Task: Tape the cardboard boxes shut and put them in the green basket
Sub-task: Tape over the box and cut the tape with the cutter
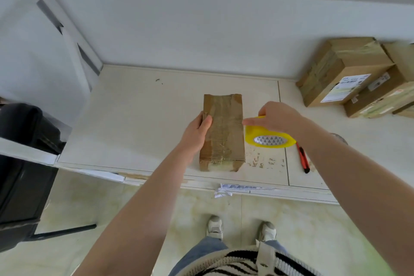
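Observation:
A long brown cardboard box (224, 127) lies on the white table (134, 119), its top covered in clear tape. My left hand (197, 132) grips the box's left side, thumb on the top face. My right hand (277, 119) holds a yellow roll of tape (268, 139) standing right beside the box's right edge, with the index finger pointing at the box's top edge. A blurred green patch (378, 260) shows at the bottom right; I cannot tell whether it is the basket.
A red utility knife (303, 159) lies right of the tape roll. Several taped cardboard boxes (349, 74) are stacked at the back right against the wall. A black chair (20, 163) stands left of the table. Papers (235, 188) stick out under the table's front edge.

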Demonstrator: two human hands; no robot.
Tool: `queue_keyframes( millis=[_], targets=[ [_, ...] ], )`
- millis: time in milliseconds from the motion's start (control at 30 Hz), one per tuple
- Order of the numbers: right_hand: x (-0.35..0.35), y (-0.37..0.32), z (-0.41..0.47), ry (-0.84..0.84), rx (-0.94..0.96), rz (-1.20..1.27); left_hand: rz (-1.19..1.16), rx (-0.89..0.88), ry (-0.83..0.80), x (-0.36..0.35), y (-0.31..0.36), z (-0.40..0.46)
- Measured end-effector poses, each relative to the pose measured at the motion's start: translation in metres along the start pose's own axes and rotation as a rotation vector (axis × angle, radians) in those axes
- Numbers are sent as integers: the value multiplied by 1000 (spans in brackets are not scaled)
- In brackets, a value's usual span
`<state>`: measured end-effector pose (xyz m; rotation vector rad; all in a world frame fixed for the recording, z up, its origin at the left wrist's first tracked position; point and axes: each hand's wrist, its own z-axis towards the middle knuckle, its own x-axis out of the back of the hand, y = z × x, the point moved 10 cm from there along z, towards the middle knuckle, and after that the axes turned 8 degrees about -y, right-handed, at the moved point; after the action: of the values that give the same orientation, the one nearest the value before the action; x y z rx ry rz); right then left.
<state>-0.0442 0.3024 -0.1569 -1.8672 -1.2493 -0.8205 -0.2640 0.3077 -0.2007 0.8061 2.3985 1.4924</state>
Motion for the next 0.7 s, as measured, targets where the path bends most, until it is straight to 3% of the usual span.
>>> queue_keyframes(
  millis=[67, 200, 333, 567, 700],
  targets=[
    [-12, 4, 5, -26, 15, 99, 173, -18, 52, 2, 9, 0],
    [-16, 10, 7, -29, 19, 139, 522, 44, 305, -5, 33, -2],
    [-19, 10, 9, 5, 29, 122, 688, 39, 349, -19, 40, -2],
    [-11, 30, -3, 64, 136, 391, 727, 11, 358, -4, 35, -2],
    [-11, 34, -5, 72, 1, 152, 767, 4, 359, -7, 37, -2]
  ],
)
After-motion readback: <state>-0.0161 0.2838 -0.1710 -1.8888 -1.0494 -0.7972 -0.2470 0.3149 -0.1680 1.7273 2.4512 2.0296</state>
